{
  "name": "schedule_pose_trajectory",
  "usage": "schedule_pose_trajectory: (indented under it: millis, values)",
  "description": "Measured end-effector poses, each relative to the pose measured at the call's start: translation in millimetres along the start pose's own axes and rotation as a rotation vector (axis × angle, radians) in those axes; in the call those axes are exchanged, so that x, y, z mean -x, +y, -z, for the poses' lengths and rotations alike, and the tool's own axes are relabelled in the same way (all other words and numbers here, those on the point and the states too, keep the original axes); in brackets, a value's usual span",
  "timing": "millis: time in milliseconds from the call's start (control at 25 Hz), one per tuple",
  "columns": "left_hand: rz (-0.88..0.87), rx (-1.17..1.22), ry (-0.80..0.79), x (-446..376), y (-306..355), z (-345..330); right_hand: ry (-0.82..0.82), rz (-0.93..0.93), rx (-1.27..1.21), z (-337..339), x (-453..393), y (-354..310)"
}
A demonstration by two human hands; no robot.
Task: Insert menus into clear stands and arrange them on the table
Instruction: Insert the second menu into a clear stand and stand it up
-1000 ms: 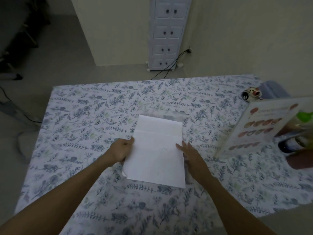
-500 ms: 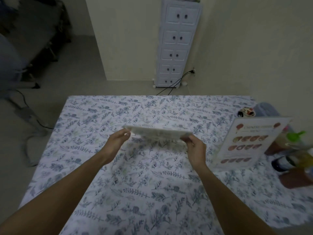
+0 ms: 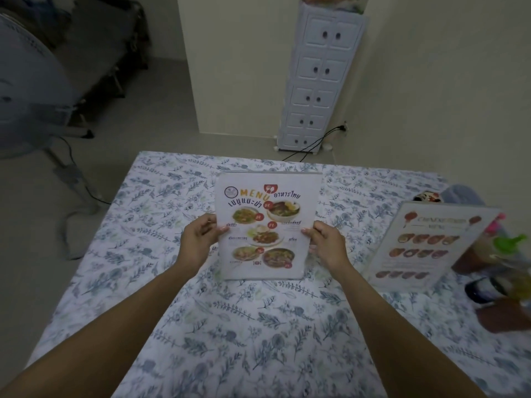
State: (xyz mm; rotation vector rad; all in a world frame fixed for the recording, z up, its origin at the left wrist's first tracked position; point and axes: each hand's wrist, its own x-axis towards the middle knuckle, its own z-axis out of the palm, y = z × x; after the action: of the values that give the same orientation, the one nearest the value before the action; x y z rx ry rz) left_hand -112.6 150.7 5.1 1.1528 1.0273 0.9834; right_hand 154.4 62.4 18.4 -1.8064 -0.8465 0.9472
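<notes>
A clear stand holding a Thai food menu (image 3: pixel 265 225) is upright in front of me over the middle of the table (image 3: pixel 258 340), its printed side facing me. My left hand (image 3: pixel 199 239) grips its left edge and my right hand (image 3: pixel 327 242) grips its right edge. Its bottom edge is at or just above the floral cloth; I cannot tell whether it touches. A second clear stand with a menu (image 3: pixel 425 248) stands tilted at the right side of the table.
Bottles with green and pink caps (image 3: pixel 508 254) and dark jars (image 3: pixel 485 288) crowd the right edge behind the second stand. A small round ornament (image 3: pixel 428 198) lies at the far right. A white drawer tower (image 3: pixel 319 79) and a floor fan (image 3: pixel 31 90) stand beyond the table.
The stand lay flat, blank side up, a second ago. Both hands lifted it, turned it over and raised it upright, so the menu print now faces me.
</notes>
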Motion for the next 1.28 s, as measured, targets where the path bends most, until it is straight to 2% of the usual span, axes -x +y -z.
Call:
schedule_pose_trajectory:
  millis: [400, 760, 920, 1040, 1120, 1200, 1280]
  values:
    - [0.001, -0.070, 0.052, 19.2, -15.6, 2.0, -0.040, -0.057, -0.144, -6.6, 18.4, 16.4]
    - [-0.050, -0.246, 0.116, 31.0, -13.8, -4.8, -0.013, 0.029, 0.046, -6.2, 20.3, 18.5]
    - [-0.092, -0.506, 0.205, 46.5, -10.7, -18.9, -0.003, 0.122, 0.338, -3.9, 25.7, 18.9]
    - [-0.039, -0.758, 0.105, 63.8, -17.1, -31.5, -0.042, 0.121, 0.538, 2.1, 37.1, 19.5]
    - [-0.018, -0.989, 0.085, 81.2, -22.7, -47.0, -0.037, 0.185, 0.685, 11.0, 48.1, 25.6]
    - [-0.121, -1.178, 0.074, 99.5, -29.0, -67.5, -0.036, 0.240, 0.788, 24.8, 57.9, 36.4]
    - [-0.227, -1.285, -0.023, 112.3, -35.5, -90.1, -0.044, 0.239, 0.868, 41.7, 65.3, 47.1]
